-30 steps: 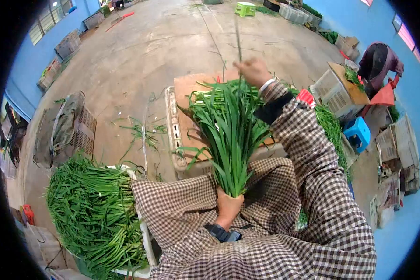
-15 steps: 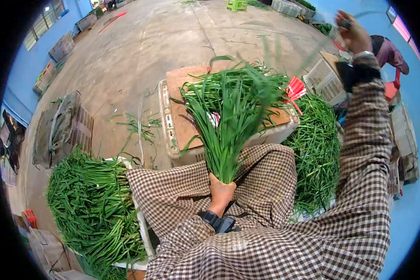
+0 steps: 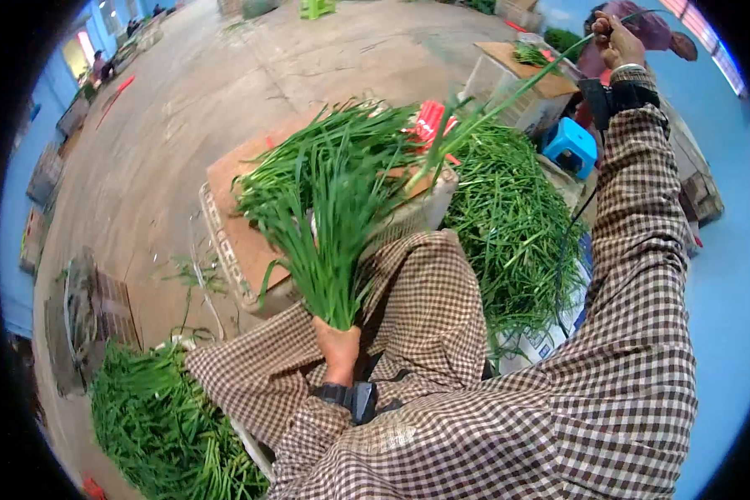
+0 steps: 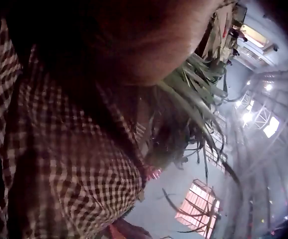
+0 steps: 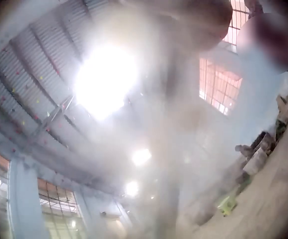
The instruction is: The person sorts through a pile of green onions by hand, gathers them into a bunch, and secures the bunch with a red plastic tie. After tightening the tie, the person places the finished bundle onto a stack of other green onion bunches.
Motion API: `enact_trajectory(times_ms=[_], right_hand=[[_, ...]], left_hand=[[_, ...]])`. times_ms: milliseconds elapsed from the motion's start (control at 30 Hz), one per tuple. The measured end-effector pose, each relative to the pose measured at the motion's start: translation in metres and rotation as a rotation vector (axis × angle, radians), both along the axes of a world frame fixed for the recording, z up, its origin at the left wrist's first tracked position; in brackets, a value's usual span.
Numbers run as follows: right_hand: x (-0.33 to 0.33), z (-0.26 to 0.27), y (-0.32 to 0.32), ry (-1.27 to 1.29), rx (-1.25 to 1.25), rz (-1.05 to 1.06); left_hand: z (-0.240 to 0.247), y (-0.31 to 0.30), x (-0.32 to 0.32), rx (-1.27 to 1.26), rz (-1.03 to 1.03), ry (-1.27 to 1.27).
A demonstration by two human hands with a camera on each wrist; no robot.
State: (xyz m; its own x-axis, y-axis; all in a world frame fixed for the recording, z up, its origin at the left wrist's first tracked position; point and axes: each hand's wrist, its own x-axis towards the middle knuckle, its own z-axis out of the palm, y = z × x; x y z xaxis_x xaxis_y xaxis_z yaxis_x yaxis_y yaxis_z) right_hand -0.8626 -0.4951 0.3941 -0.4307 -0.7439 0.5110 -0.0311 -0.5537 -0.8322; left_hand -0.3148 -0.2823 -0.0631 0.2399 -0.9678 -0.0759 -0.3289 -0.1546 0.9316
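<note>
My left hand [image 3: 339, 346] grips a bunch of garlic chives [image 3: 329, 267] by its base above the lap, leaves fanning up and away. In the left wrist view that hand [image 4: 149, 45] fills the top, with the leaves [image 4: 189, 89] beyond it. Up at the far right, my raised right hand [image 3: 618, 43] pinches a long thin green stalk [image 3: 521, 90], which slants back down toward the bunch. More chives [image 3: 375, 121] lie on a brown board [image 3: 229, 171] over a crate, just beyond the held bunch. The right wrist view is mostly haze and ceiling light.
Red strips [image 3: 429, 125] lie at the board's right corner. Heaps of chives stand at the right [image 3: 517, 225] and at the lower left [image 3: 158, 408]. A blue stool [image 3: 571, 143] and another person [image 3: 646, 37] are at the right, near a crate with a board on top [image 3: 525, 67].
My right hand has swung from above the bunch out to the upper right, a stalk in its fingers. My left hand keeps its hold. The head view has turned to the right.
</note>
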Motion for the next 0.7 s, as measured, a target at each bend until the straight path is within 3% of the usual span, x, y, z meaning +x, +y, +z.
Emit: enact_trajectory(times_ms=[67,133,167,200,233,267,333,367,400,433,467,500,533,567,600,633,700], right_hand=[[-0.016,0.008,0.013,-0.013,-0.040,-0.186],[-0.040,0.015,0.029,-0.026,-0.015,-0.149],[-0.056,0.018,0.033,-0.049,-0.026,-0.138],[-0.075,0.000,0.019,-0.095,0.004,-0.116],[-0.062,-0.006,0.032,-0.059,0.006,-0.259],[-0.053,-0.010,0.052,-0.063,0.013,-0.275],[-0.039,-0.019,0.066,-0.235,-0.033,-0.189],[-0.074,-0.029,0.055,-0.070,0.068,-0.226],[-0.132,-0.048,0.053,0.333,0.263,-0.393],[-0.180,-0.067,0.047,1.052,0.459,-0.721],[-0.198,-0.089,0.047,1.457,0.612,-0.878],[-0.224,-0.116,0.038,1.670,0.698,-0.865],[-0.166,-0.135,0.059,1.722,0.781,-1.017],[-0.024,-0.129,0.080,0.839,0.903,-0.793],[-0.083,-0.157,0.045,0.910,1.001,-0.545],[-0.032,-0.161,0.048,0.669,0.916,-0.190],[0.130,-0.149,0.073,0.548,0.717,-0.053]], left_hand=[[0.003,-0.001,-0.004,-0.082,-0.016,0.286],[0.010,-0.001,-0.005,0.004,-0.015,0.010],[-0.005,-0.002,-0.004,0.032,-0.014,0.195],[-0.004,0.001,-0.002,0.051,-0.003,0.064],[0.017,0.002,-0.002,0.158,-0.010,0.064],[0.035,0.002,-0.004,0.269,-0.010,0.062],[0.037,0.001,-0.010,0.209,-0.053,0.122],[0.038,0.004,-0.007,0.140,-0.064,0.184],[0.033,0.004,-0.008,0.108,-0.037,0.194],[0.021,0.005,-0.005,0.025,-0.031,0.217],[-0.009,0.002,-0.002,-0.069,-0.018,0.125],[0.014,0.005,-0.003,-0.011,0.013,-0.077],[0.004,0.002,-0.002,-0.066,0.039,-0.163],[0.009,0.002,0.000,-0.008,0.028,-0.200],[0.015,0.003,0.000,0.053,0.005,-0.235],[0.014,0.002,-0.001,0.059,0.021,-0.238],[0.009,0.002,-0.002,0.043,0.033,-0.288]])
